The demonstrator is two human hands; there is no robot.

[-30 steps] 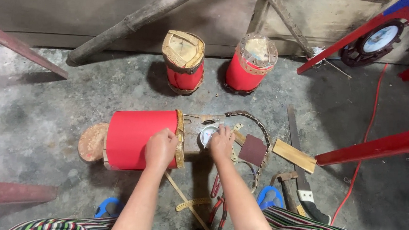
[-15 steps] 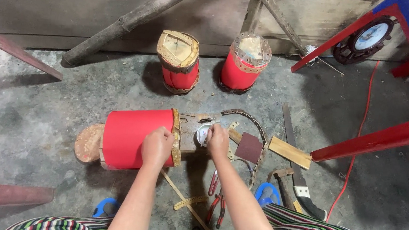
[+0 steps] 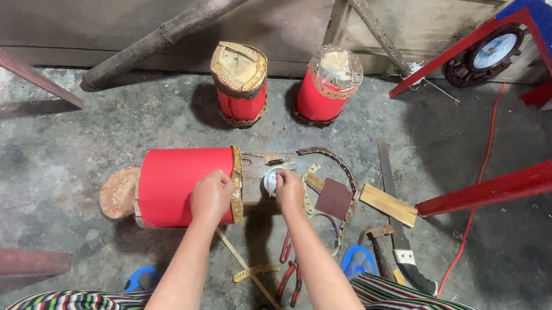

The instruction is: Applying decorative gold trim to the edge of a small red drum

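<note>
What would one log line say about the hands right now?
left hand: on red drum, lying sideways | right hand: holding small white cup | floor: pliers, saw

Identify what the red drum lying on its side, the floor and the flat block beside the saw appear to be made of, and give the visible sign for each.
Red drum: body looks like smooth, matte red-painted wood or wrapped sheet; which one is unclear. Its end rim looks like tan hide strips.
Floor: bare concrete, grey, rough and stained.
Flat block: unpainted wood, pale yellow with visible grain.
The left hand rests on the drum.
</note>
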